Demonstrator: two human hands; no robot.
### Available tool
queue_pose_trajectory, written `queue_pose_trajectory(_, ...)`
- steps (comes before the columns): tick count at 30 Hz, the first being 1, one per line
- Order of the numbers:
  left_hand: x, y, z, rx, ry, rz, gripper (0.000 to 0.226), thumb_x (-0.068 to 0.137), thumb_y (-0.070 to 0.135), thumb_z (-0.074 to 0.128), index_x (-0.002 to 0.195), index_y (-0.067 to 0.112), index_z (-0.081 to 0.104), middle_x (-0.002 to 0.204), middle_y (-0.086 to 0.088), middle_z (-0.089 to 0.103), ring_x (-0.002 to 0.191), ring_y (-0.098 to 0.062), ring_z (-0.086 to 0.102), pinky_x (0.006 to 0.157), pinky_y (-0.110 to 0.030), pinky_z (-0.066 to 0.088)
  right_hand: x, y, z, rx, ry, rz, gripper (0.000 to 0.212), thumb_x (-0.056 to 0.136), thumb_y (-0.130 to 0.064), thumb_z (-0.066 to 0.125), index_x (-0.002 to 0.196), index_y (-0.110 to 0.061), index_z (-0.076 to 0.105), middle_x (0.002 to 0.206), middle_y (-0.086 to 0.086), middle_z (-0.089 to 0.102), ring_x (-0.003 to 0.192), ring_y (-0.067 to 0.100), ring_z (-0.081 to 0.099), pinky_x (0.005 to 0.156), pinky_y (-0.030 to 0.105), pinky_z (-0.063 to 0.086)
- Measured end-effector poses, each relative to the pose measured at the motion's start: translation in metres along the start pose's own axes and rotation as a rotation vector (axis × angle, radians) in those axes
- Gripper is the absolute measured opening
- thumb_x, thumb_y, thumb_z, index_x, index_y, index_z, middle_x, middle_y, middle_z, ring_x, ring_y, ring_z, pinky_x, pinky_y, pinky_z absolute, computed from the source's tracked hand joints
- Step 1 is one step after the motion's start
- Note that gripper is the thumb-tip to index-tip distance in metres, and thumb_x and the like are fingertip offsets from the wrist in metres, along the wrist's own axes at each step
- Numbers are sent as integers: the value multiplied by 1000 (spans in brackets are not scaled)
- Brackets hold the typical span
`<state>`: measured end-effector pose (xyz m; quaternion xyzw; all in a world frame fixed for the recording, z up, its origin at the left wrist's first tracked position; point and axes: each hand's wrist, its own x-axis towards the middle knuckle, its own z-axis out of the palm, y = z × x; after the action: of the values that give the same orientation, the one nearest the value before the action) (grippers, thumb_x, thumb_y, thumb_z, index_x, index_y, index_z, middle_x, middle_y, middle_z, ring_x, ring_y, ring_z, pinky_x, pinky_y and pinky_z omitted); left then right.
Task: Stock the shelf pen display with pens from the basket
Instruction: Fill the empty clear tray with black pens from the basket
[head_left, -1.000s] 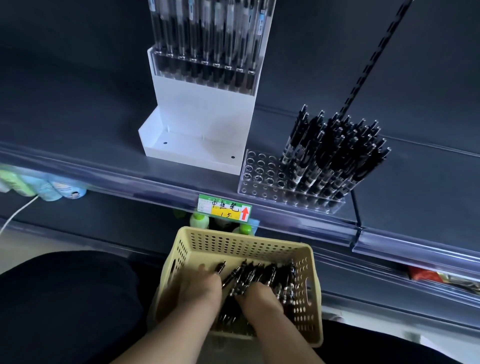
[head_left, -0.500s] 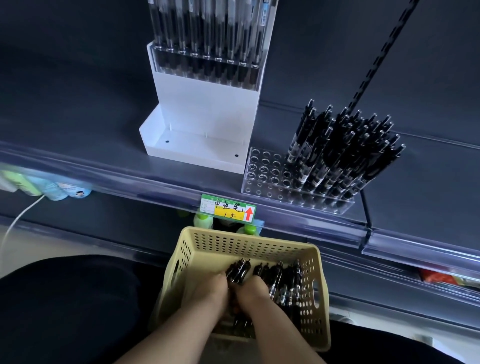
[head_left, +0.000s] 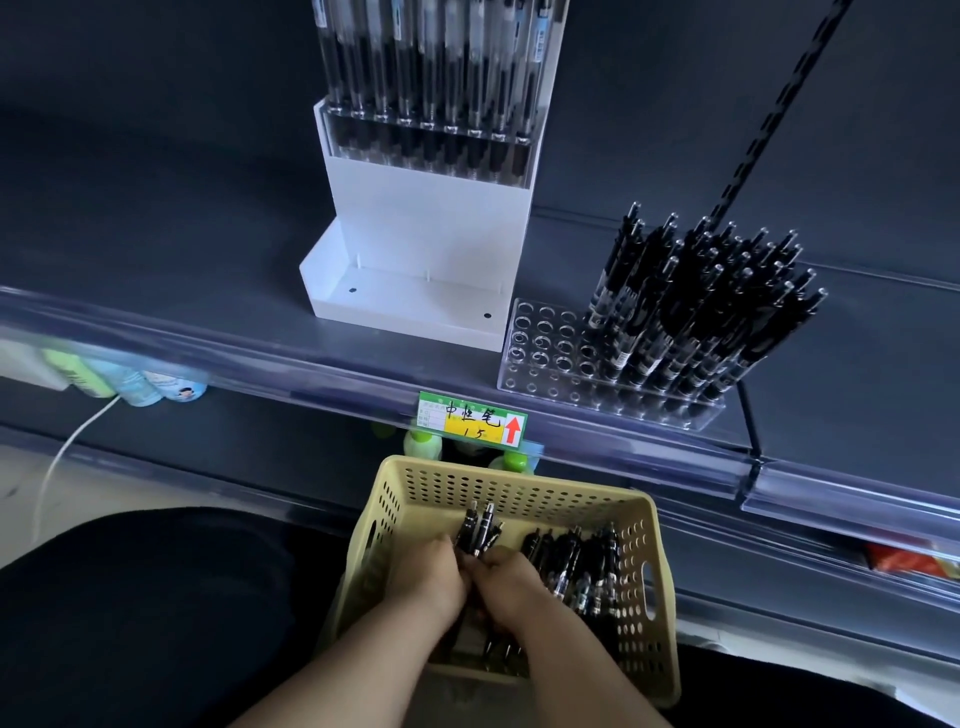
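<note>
Dim cool light, dark shelving, soft blur at left, wide-angle bowing

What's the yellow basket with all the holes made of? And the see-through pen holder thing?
The pale yellow perforated basket looks like moulded plastic, matte: even rows of holes, smooth rounded rim. The clear pen holder with round holes is probably acrylic or similar hard plastic, glossy: the shelf shows through it and its edges catch light.

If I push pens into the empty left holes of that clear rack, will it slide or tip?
Probably slides before tipping: the clear rack is low and wide on a smooth shelf. The pens already in it lean and crowd the right end, so that end is likely heavier; push straight down.
</note>
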<state>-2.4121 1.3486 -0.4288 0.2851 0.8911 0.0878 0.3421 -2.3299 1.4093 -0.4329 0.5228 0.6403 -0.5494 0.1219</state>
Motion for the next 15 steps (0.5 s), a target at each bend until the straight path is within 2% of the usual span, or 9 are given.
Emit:
queue_pose_trajectory(2,-3,0,-3,38,30,22,23,90,26,50,109,14,53,111,-6,62,104,-24,59,82,-26,45,-6,-3,-4,-122,67,-59,23,92,-37,51,78,-19,55,85,5,59,80,20,55,67,22,39)
queue_pose_trajectory(4,-10,0,-7,24,57,63,23,87,25,53,108,17,52,109,-5,63,103,-25,59,82,-26,46,-15,-6,-6,-145,112,-90,19,90,-32,53,94,-15,61,98,8,64,94,23,59,75,24,43)
queue_pose_trajectory(6,-21,2,-11,-43,84,103,23,85,24,55,107,22,51,105,-3,64,98,-24,60,79,-26,46,-28,-9,-8,-120,172,-130,21,88,-24,54,107,-15,55,107,8,65,101,24,60,78,23,44)
queue_pose_trajectory(9,-38,8,-19,-76,126,167,30,86,22,53,116,25,49,107,-2,65,99,-24,61,78,-26,47,-45,-14,-11,-109,250,-215,26,87,-16,52,112,-12,47,104,10,65,97,25,61,76,24,44)
queue_pose_trajectory(13,-69,21,-46,-101,162,231,27,92,23,47,118,22,49,114,-6,64,103,-26,60,81,-29,47,-72,-31,-21,-140,325,-351,27,90,-16,47,117,-11,46,105,12,65,96,28,61,73,24,42)
queue_pose_trajectory(15,-86,26,-63,-109,234,274,16,95,28,43,109,22,48,103,-6,64,87,-26,60,76,-32,49,-89,-42,-26,-157,354,-441,23,94,-21,45,114,-11,48,103,11,65,93,27,61,71,22,41)
